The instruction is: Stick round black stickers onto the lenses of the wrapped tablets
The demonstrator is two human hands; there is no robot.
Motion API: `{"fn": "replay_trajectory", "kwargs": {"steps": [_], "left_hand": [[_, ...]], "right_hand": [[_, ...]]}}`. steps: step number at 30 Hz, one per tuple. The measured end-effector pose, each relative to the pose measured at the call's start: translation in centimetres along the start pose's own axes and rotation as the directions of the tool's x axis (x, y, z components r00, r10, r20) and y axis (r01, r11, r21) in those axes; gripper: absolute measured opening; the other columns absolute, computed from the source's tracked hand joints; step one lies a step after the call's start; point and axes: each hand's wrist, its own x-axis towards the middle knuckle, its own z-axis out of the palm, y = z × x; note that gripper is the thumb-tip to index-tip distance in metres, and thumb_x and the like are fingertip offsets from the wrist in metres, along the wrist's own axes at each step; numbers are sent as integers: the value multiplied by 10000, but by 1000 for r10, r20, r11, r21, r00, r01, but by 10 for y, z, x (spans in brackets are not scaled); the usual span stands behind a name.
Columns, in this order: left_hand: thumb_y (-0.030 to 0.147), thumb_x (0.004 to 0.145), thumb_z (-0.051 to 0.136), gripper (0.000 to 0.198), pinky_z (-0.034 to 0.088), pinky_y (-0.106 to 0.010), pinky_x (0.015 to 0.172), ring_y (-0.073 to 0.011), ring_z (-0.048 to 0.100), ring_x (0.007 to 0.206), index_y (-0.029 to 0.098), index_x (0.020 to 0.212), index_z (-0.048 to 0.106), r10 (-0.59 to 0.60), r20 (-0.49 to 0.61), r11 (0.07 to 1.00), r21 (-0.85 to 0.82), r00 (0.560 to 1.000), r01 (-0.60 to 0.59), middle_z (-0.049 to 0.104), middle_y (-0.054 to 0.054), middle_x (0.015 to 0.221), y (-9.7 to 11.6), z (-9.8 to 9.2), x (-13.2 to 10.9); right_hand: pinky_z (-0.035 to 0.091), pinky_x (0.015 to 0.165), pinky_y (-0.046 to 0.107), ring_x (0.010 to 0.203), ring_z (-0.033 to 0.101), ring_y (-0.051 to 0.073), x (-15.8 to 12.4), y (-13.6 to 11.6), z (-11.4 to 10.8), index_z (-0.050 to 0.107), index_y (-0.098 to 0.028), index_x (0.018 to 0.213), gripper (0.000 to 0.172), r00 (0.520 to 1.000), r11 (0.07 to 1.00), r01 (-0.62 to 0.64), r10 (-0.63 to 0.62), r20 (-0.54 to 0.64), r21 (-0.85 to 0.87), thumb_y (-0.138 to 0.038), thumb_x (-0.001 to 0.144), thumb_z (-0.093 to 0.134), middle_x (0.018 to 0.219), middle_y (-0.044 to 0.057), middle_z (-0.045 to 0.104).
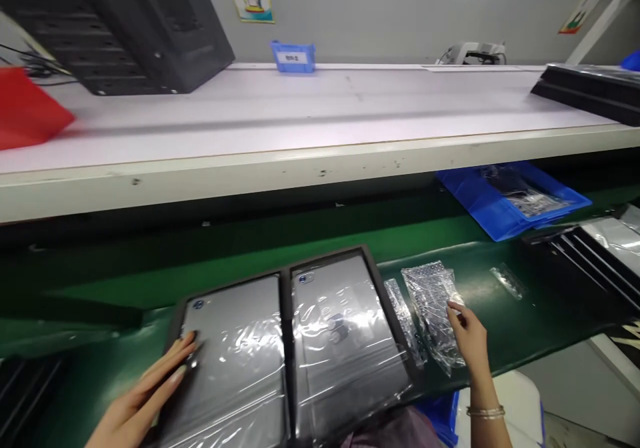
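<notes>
Two tablets lie side by side in a dark tray [287, 315], each with a grey back and a camera in its upper left corner. Glossy clear plastic film covers the left tablet [230, 348] and the right tablet [345, 328]. My left hand [143, 391] rests with fingers stretched out along the left side of the left tablet. To the right of the tray, my right hand [469, 337] pinches the edge of a crinkled clear plastic bag [435, 315]. What the bag holds is unclear. A narrower clear plastic packet [404, 318] lies between it and the tray.
A small clear packet [509, 281] lies farther right on the green mat [493, 321]. Behind it stands a blue bin [485, 201] with plastic bags inside. Dark trays [595, 261] are at the right. A white shelf [320, 158] runs above the bench, carrying a black case [150, 28].
</notes>
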Motion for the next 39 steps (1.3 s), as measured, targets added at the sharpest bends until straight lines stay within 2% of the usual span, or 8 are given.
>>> {"fn": "replay_trajectory", "kwargs": {"steps": [3,9,12,19,27,30,37,39], "left_hand": [[665,744,513,517,370,-488,1003,-300,440,1251,316,1091,673,-18,133,992,-123,991,35,553,12,1307,6,-7,-1],[577,790,505,497,376,-496,999,-314,483,1223,227,1100,674,-2,170,986,-163,986,30,583,-87,1282,12,-25,-8],[554,798,504,477,387,-499,1008,-309,516,1202,206,1078,671,-23,77,985,-170,997,36,618,-101,1244,20,-33,-15],[343,863,506,248,489,-428,955,-246,588,1129,242,1020,670,251,3,951,-187,968,-246,657,-74,1176,52,-25,-36],[190,904,451,229,500,-353,933,-190,570,1117,237,1052,621,491,240,841,-382,838,-383,644,-61,1165,106,5,-55],[188,905,454,241,492,-328,940,-176,569,1108,249,1088,598,511,314,828,-429,800,-361,636,-50,1178,119,13,-58],[293,868,546,639,408,-448,1036,-255,380,1316,274,1429,239,398,208,853,-443,894,-277,382,-101,1455,132,27,-64],[320,847,586,602,435,-431,1005,-259,421,1282,270,1387,324,386,120,833,-471,915,-290,425,-110,1417,131,24,-63]], "right_hand": [[475,826,390,917,607,239,-6,-83,-14,640,-186,1060,367,944,943,293,-311,110,156,-451,870,470,1058,107,662],[429,967,445,1181,464,254,-9,-210,-8,317,-314,1413,634,428,626,752,-700,572,205,-414,844,580,1453,40,386],[483,886,444,999,513,250,-8,-219,12,372,-278,1394,713,303,483,863,-727,616,146,-385,763,687,1441,52,407],[535,745,366,811,531,195,-19,-205,24,590,-215,1191,373,315,423,898,-811,492,123,-219,820,631,1236,73,612],[509,609,300,688,542,186,-36,-200,28,526,-187,1266,394,408,479,874,-813,416,80,-158,873,511,690,43,629],[510,639,320,719,546,192,-38,-206,23,542,-211,1229,357,429,505,852,-825,368,139,-189,873,534,768,48,657],[501,667,320,781,553,180,-68,-266,-11,573,-208,1127,266,410,484,810,-871,268,331,-207,861,576,908,62,676],[504,672,308,791,554,170,-84,-283,-14,563,-203,1120,257,373,458,798,-886,276,393,-181,864,564,938,63,673]]}}
